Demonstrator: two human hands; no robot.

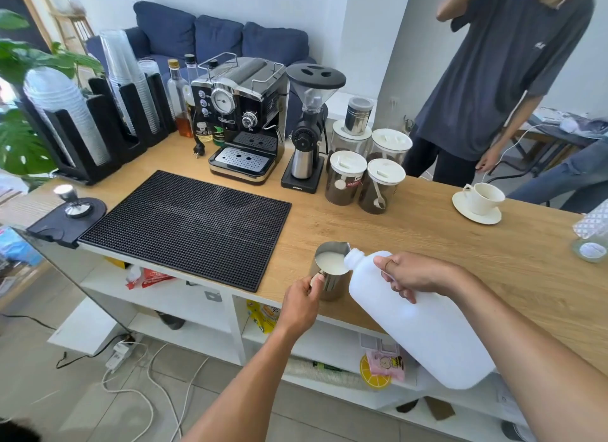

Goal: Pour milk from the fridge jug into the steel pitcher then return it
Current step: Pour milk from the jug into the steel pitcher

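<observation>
Both grips hold: the left grip (299, 305) pinches the handle of the round steel pitcher (330, 287). Just right of it, the right grip (414, 274) grasps the tilted white plastic jug (424, 336).

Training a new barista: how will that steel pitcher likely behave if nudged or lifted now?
Likely rigid: the steel pitcher looks like polished metal. Milk shows high inside, so it is probably hefty and could slosh if pushed. It stands near the counter edge; the left hand pinching its handle probably guards against tipping.
</observation>
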